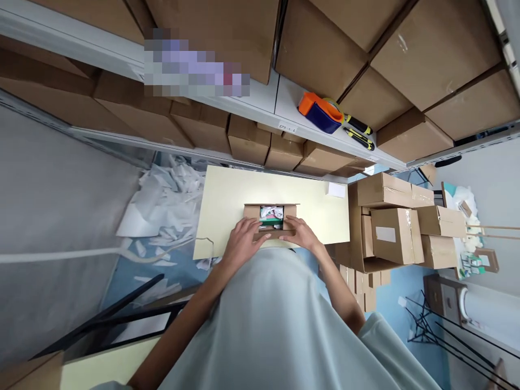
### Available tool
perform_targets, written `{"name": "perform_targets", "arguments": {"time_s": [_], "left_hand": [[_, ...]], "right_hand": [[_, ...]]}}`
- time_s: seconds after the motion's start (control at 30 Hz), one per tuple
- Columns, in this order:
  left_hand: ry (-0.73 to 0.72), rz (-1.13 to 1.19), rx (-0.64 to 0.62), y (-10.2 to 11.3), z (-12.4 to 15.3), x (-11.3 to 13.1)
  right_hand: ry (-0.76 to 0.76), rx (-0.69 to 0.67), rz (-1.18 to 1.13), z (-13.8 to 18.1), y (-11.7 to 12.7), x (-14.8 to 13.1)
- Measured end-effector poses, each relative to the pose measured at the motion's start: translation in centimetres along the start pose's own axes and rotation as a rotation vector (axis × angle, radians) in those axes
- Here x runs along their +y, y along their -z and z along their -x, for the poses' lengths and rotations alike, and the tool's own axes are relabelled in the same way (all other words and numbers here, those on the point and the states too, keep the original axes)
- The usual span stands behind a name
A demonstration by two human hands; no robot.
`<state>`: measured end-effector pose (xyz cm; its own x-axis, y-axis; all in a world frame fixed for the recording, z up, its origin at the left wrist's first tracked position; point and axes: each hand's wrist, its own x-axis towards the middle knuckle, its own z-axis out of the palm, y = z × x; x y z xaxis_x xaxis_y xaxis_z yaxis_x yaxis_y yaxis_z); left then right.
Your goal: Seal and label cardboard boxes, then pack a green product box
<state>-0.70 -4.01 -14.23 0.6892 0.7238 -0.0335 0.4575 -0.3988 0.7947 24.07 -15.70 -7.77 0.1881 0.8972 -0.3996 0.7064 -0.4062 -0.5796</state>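
Observation:
A small cardboard box (271, 234) lies on the pale yellow table close to my body, its flaps spread outward. Through its opening I see crumpled white paper (271, 212) and something green (271, 222) with a bit of pink; what these belong to is hidden. My left hand (245, 238) is on the box's left side, fingers over the side flap and thumb at the front flap. On the opposite side my right hand (301, 233) holds the right flap in the same way, its thumb also at the front edge. The two thumbs are apart.
A white card or small box (336, 189) sits at the table's (227, 187) back right. Above, a shelf (260, 97) carries cartons, an orange-and-blue tape dispenser (320, 112) and yellow-black cutters (359, 138). Stacked cartons (392, 233) stand right; crumpled white wrapping (162, 200) lies left.

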Motion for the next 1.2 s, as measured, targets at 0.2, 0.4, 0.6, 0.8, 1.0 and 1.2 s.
{"name": "perform_targets", "arguments": {"time_s": [0.2,0.4,0.6,0.8,1.0,1.2], "left_hand": [[-0.042,0.001,-0.018,0.9,-0.5,-1.2],[-0.118,-0.057,-0.079,2.1,-3.5,0.8],[-0.172,-0.264,-0.315,1.7,-8.3,2.9],[-0.193,-0.492,-0.485,2.4,-10.6,3.0],[-0.209,-0.613,-0.492,2.8,-11.1,3.2],[-0.152,-0.495,-0.53,2.0,-10.6,2.7]], "right_hand": [[-0.031,0.007,0.031,0.4,0.9,-0.4],[0.104,-0.017,0.263,-1.5,2.1,-2.5],[0.199,-0.201,0.539,-5.1,3.2,-3.9],[0.214,-0.331,0.682,-6.5,4.7,-4.0],[0.295,-0.367,0.759,-6.5,5.1,-4.5],[0.29,-0.401,0.727,-7.1,4.7,-4.0]]}}
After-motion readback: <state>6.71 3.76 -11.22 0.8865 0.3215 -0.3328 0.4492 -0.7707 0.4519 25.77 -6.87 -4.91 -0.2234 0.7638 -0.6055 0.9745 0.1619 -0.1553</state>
